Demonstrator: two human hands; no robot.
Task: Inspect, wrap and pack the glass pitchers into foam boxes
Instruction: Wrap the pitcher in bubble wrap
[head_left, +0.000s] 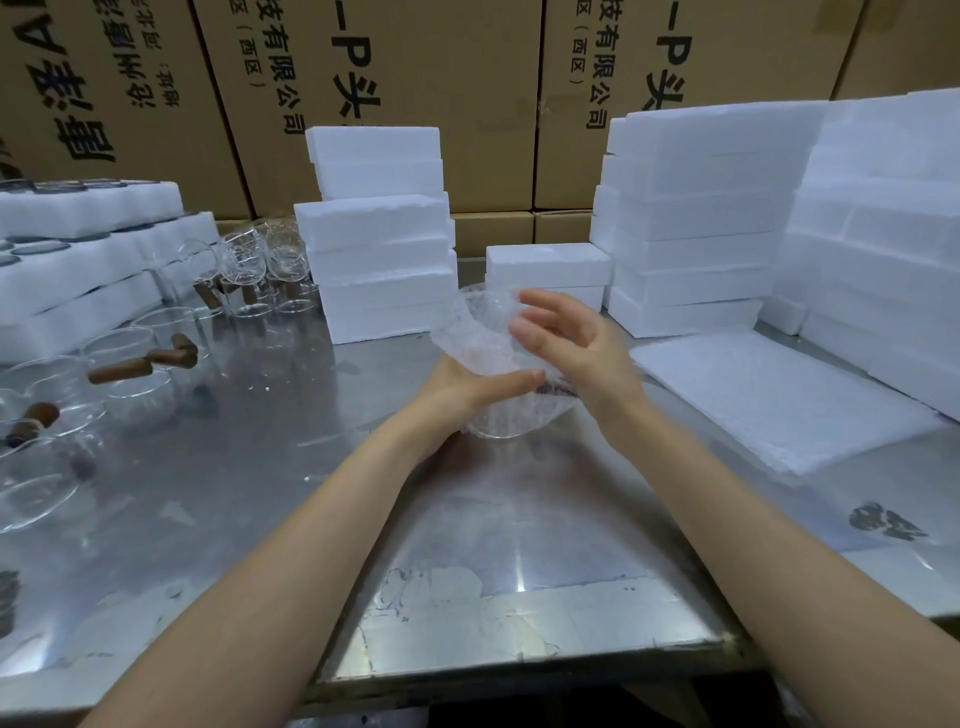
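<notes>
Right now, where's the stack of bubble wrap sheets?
In the head view, the stack of bubble wrap sheets lies flat on the metal table, on the right, in front of the stacked foam boxes and just beyond the right hand.

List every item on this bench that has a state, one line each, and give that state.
Glass pitcher in clear bubble wrap: partly wrapped, held above the steel table.
Left hand: holds the pitcher from below.
Right hand: fingers relaxed, against the wrap.
Bare glass pitchers with brown wooden handles: unwrapped, on the table.
White foam boxes: closed, stacked.
Stack of white wrap sheets: lying flat.
</notes>
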